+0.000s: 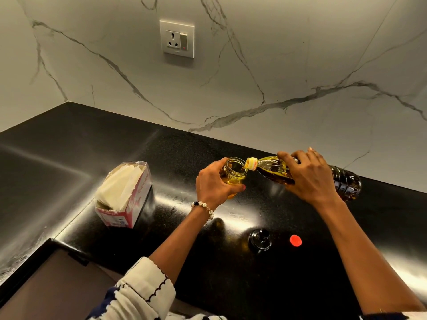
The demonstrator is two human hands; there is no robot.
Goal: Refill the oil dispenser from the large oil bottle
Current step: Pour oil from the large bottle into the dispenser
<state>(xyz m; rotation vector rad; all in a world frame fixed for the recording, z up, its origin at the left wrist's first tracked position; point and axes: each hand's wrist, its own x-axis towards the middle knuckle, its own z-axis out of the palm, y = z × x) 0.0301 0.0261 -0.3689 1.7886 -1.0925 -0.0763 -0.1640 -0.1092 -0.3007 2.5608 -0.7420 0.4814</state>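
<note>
One oil bottle [342, 181], one dispenser jar [233, 175], two caps [295, 240], one tissue box [124, 195].

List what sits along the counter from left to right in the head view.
Tissue box → left hand gripping the glass dispenser jar → large oil bottle held tilted by the right hand.

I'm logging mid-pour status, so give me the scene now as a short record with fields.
stage: pouring under way
left hand: grips the glass dispenser jar, held off the counter
right hand: grips the large oil bottle, tipped almost level
bottle mouth: at the jar's open rim
jar contents: yellow oil, part full
dispenser top: off, on the black counter
red cap: beside the top, apart from it
other: tissue box at left
</note>
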